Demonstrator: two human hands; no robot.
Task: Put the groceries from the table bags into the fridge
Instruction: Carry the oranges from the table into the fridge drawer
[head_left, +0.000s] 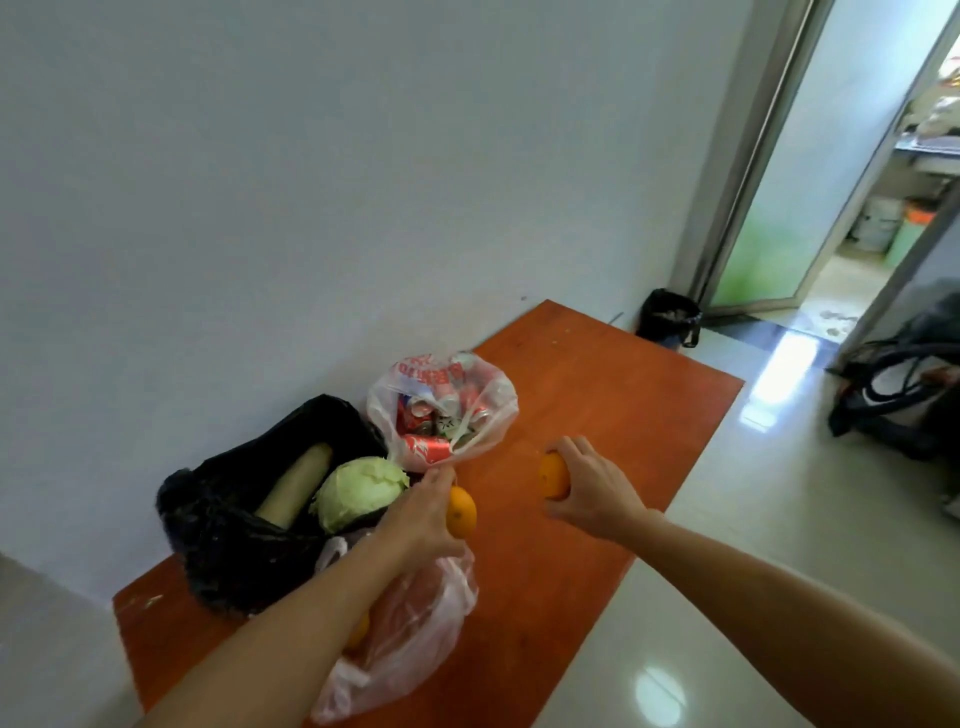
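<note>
Head view looks down on an orange-brown table (597, 395) pushed against a pale wall. 3 bags sit along its wall side. Farthest is a clear bag (441, 405) with red lettering, too crumpled to read, holding red drink cans (428, 447) lying on their sides. Beside it, a black bag (234, 519) holds a pale green cabbage (361, 491) and a tan cylindrical vegetable (293, 486), its long axis running from the near left up toward the wall. Nearest, a thin pinkish bag (410, 623) lies under the left forearm, with 1 orange fruit (358, 631) partly showing inside.

Left hand (421, 514) is curled around an orange (461, 512) above the pinkish bag's mouth. Right hand (587, 488) is wrapped around a second orange (553, 475), over bare tabletop; contact with the wood cannot be judged.

Beyond the table's far end stands a black bin (670, 317) beside an open doorway (831, 182). Dark gear (904, 395) lies on the glossy floor at right.
</note>
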